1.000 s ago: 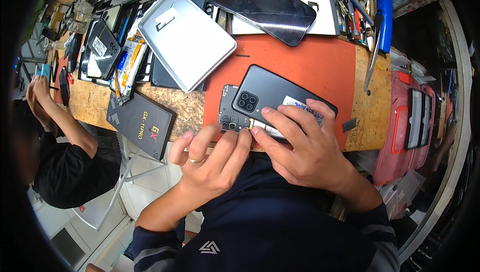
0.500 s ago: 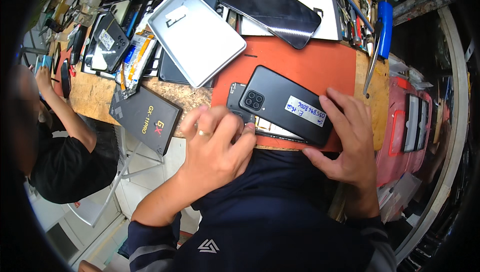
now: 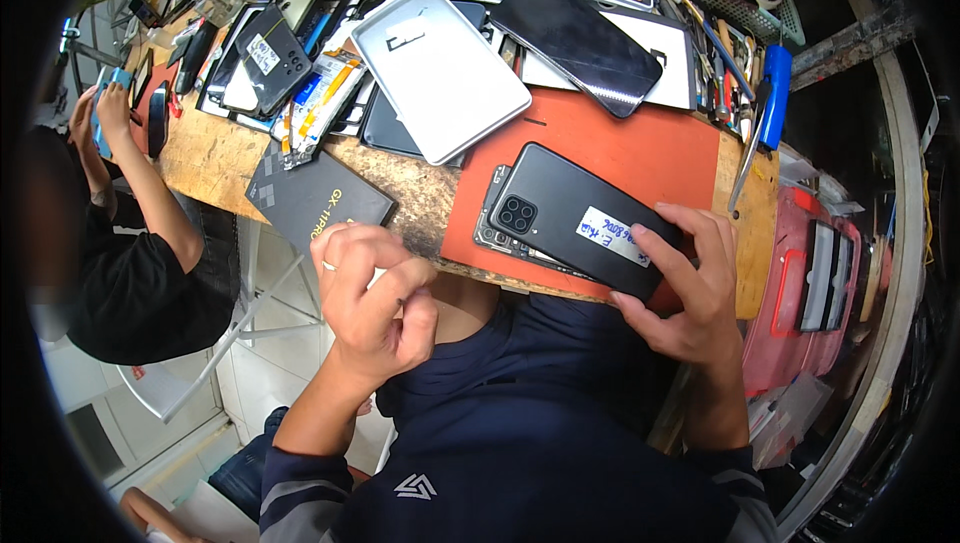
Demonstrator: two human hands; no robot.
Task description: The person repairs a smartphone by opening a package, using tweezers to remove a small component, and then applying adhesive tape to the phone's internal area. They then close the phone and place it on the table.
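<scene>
A black phone back cover (image 3: 556,201) with a square camera cluster and a white handwritten label lies slantwise on an orange mat (image 3: 640,148). Beneath it, an opened phone (image 3: 490,236) shows its inner parts along the left and lower edges. My right hand (image 3: 692,288) grips the cover's right end, thumb at the near edge and fingers on top by the label. Off the table's front edge, my left hand (image 3: 370,298) is closed, its thumb pressed to curled fingers. A tiny dark spot shows there; I cannot make out what it is.
A black box (image 3: 318,198) lies left of the mat. Behind are a white tray (image 3: 445,73), a dark-screened phone (image 3: 580,43) and phone parts. A blue-handled tool (image 3: 772,98) stands at right, above a pink case (image 3: 790,293). Another person (image 3: 150,273) works at left.
My left hand has drawn away from the opened phone, left and toward me, with its fingers closed. My right hand stays on the cover. The whole view has shifted a little.
</scene>
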